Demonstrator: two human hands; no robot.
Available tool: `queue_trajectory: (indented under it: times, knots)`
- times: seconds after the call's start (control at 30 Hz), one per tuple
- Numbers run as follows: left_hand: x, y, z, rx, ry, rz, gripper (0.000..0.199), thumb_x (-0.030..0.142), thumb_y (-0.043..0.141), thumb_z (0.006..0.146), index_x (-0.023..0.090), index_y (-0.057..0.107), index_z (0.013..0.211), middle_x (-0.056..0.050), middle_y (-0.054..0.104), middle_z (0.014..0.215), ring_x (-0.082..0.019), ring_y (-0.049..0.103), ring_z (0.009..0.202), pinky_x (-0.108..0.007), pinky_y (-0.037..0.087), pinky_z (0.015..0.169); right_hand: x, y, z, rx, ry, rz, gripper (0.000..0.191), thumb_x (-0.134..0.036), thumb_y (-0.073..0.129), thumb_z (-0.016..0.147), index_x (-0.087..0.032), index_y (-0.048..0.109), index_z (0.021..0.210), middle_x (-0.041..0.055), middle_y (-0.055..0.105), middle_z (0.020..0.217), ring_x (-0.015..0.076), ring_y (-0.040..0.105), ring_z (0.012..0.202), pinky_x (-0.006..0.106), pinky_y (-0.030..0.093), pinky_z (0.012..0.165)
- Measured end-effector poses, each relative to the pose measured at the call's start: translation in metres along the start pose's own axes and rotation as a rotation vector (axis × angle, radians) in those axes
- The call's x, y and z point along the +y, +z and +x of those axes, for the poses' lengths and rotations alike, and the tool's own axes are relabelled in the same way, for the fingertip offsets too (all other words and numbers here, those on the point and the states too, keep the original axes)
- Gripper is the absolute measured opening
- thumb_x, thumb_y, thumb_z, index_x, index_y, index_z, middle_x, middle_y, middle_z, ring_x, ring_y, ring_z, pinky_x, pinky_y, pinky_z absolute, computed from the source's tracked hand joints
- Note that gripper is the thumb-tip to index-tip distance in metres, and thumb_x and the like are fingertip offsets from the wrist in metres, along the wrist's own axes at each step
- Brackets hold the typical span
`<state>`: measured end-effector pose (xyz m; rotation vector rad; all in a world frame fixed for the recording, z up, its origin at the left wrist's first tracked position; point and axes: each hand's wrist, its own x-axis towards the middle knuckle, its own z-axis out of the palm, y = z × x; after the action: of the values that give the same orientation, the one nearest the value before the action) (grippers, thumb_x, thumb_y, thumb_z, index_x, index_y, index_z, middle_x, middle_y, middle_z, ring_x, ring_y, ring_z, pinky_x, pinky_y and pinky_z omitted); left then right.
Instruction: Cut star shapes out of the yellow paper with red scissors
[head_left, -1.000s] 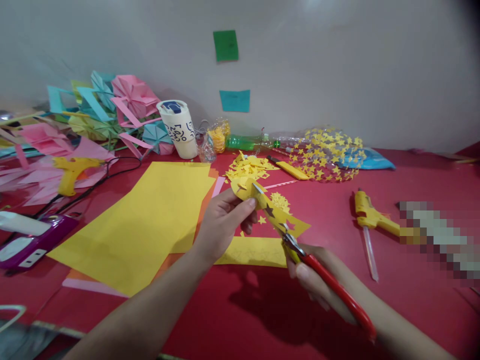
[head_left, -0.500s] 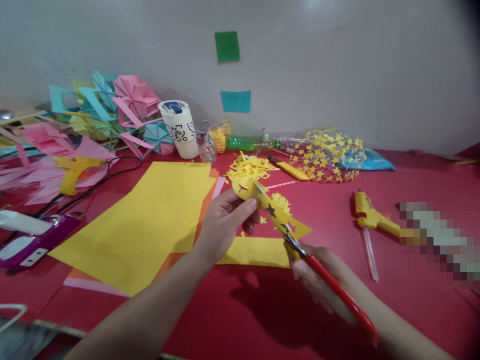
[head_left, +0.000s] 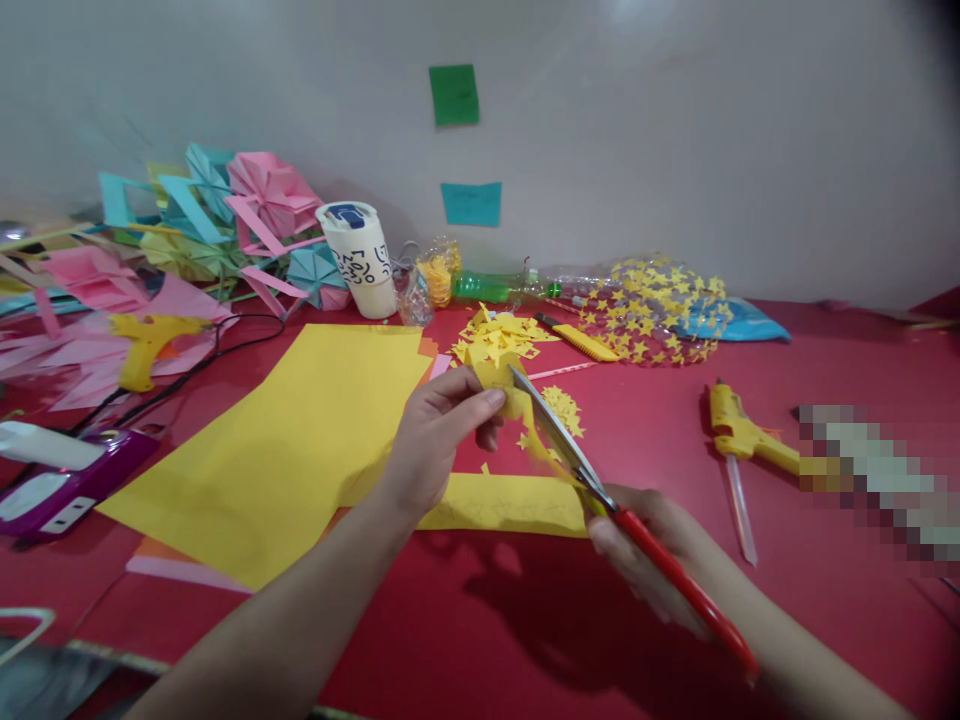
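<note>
My left hand [head_left: 442,430] pinches a strip of yellow paper [head_left: 496,376] between thumb and fingers. A pair of scissors with red handles [head_left: 686,580] is gripped in my right hand [head_left: 637,555], its blades lying against the strip's right side. The strip's lower part is blurred and trails along the blades. Below it lies a yellow paper band [head_left: 495,505] with faint star outlines. Beyond my hands are a heap of yellow scraps [head_left: 499,335] and a small pile of cut stars [head_left: 561,408].
Large yellow sheets [head_left: 285,440] lie at left, over orange and pink ones. A glue gun [head_left: 739,425] rests at right, another glue gun [head_left: 146,345] at left. Along the wall stand a white tumbler [head_left: 360,265], a green bottle [head_left: 484,287] and a star-covered clear dome [head_left: 652,310]. A yellow cutter [head_left: 585,342] lies nearby.
My left hand has shifted slightly left with the yellow strip. The strip's lower end has swung down and narrowed beside the blades. My right hand with the scissors has hardly moved.
</note>
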<state>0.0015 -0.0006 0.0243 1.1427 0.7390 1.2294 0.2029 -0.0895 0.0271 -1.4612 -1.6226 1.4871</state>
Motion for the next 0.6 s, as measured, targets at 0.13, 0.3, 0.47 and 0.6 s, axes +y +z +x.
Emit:
queue_trajectory:
  times: [0.13, 0.3, 0.47, 0.6]
  knots:
    - [0.000, -0.003, 0.004, 0.084, 0.060, -0.046, 0.014, 0.017, 0.069, 0.077, 0.017, 0.061, 0.066, 0.006, 0.055, 0.062, -0.005, 0.053, 0.057, -0.015, 0.046, 0.057, 0.003, -0.001, 0.002, -0.010, -0.004, -0.015, 0.051, -0.069, 0.052, 0.084, -0.023, 0.038, 0.067, -0.0075, 0.037, 0.050, 0.0077, 0.033, 0.040, 0.022, 0.021, 0.037]
    - [0.003, -0.006, 0.006, 0.056, 0.069, -0.064, 0.007, 0.017, 0.063, 0.081, 0.018, 0.061, 0.075, 0.003, 0.062, 0.069, -0.008, 0.059, 0.062, -0.019, 0.051, 0.065, 0.005, 0.000, 0.004, -0.051, -0.033, -0.022, 0.048, -0.064, 0.055, 0.085, -0.022, 0.040, 0.068, -0.0065, 0.038, 0.054, 0.0082, 0.033, 0.044, 0.023, 0.021, 0.041]
    - [0.010, -0.007, 0.005, 0.005, -0.008, 0.000, 0.013, 0.021, 0.059, 0.085, 0.020, 0.054, 0.073, 0.007, 0.052, 0.053, -0.004, 0.043, 0.038, -0.013, 0.029, 0.033, 0.009, -0.003, 0.003, -0.094, -0.027, -0.011, 0.049, -0.066, 0.053, 0.086, -0.022, 0.040, 0.070, -0.0082, 0.039, 0.047, 0.0071, 0.035, 0.036, 0.021, 0.023, 0.036]
    - [0.014, -0.007, 0.005, -0.012, -0.054, 0.040, 0.017, 0.022, 0.060, 0.085, 0.019, 0.052, 0.071, 0.008, 0.048, 0.051, -0.002, 0.042, 0.039, -0.011, 0.028, 0.035, 0.017, -0.006, 0.003, -0.127, -0.076, -0.044, 0.050, -0.068, 0.049, 0.087, -0.021, 0.041, 0.071, -0.0072, 0.042, 0.049, 0.0070, 0.038, 0.036, 0.020, 0.026, 0.036]
